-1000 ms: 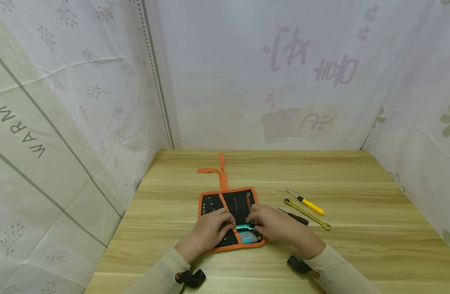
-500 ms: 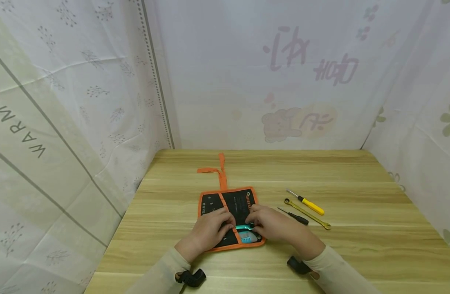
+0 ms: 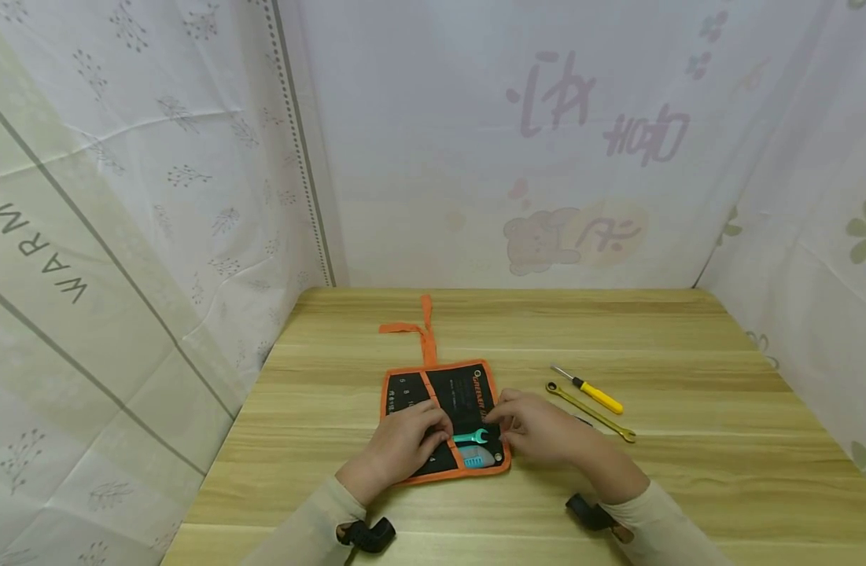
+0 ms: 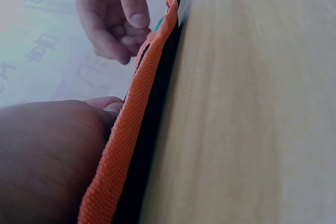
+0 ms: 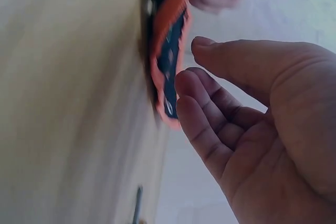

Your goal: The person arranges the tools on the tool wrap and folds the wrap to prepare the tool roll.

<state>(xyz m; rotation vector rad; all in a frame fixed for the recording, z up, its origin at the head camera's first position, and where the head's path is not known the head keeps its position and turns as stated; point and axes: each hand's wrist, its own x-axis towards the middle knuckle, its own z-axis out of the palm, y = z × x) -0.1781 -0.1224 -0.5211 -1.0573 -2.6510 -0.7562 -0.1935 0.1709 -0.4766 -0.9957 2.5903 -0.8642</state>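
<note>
A black tool pouch (image 3: 458, 395) with orange trim lies unrolled on the wooden table. My left hand (image 3: 407, 440) rests over its left part, thumb and forefinger pinching the orange pocket edge. From that pocket sticks the open end of a green wrench (image 3: 471, 437), its rest hidden in the pocket and under the fingers. Below it a grey and blue utility knife (image 3: 477, 457) sits part-way in the pouch. Just right of the wrench end is my right hand (image 3: 542, 428), holding nothing; in the right wrist view its fingers are loosely bent, thumb apart from them.
To the right lie a yellow-handled screwdriver (image 3: 598, 395) and a gold ratchet wrench (image 3: 591, 412). A dark screwdriver (image 3: 584, 420) is mostly hidden behind the right hand. Orange ties (image 3: 429, 338) stretch from the pouch's far edge. Patterned cloth (image 3: 517, 157) hangs behind the table.
My right hand has let go of the green wrench and drawn back a little to the right, baring its open end and covering most of the dark screwdriver. The left hand stays put.
</note>
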